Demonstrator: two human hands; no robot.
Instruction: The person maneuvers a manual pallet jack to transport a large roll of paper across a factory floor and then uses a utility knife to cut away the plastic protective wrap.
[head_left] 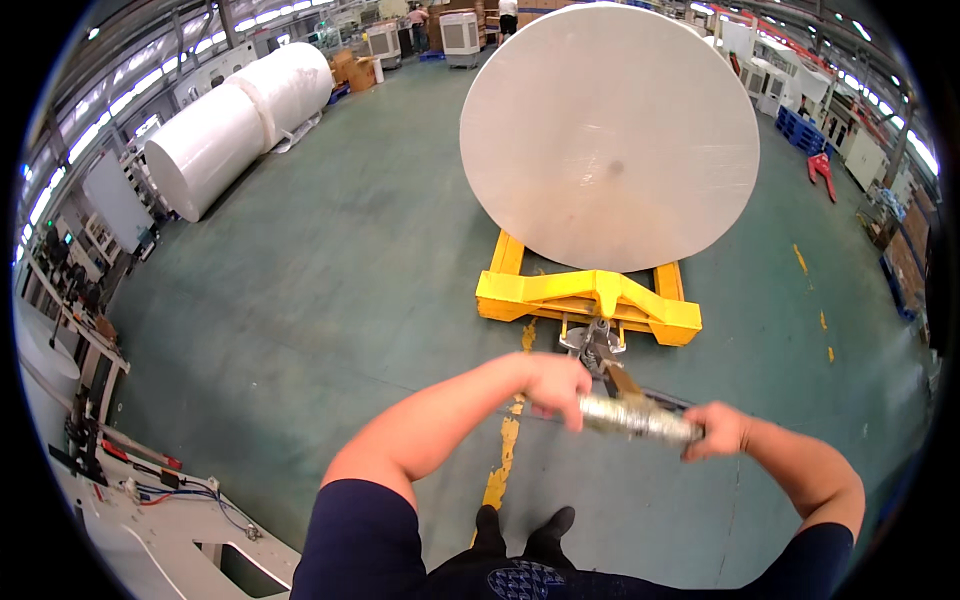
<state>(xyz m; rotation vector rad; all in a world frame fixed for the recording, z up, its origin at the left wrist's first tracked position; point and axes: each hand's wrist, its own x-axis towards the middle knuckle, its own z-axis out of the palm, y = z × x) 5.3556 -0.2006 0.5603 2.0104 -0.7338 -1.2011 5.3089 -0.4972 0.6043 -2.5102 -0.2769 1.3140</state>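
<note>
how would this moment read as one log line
left fingers: round silver bar, left end; right fingers: round bar, right end; yellow frame: ahead; white roll: beyond

Glossy, uneven, metallic-looking handle (640,418)

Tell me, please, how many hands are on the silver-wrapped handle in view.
2: the left hand at the left end of the handle, and the right hand at its right end. Neither is hidden.

A silvery handle bar (642,418), held at both ends, slants crosswise before a low yellow truck (606,291).
</note>
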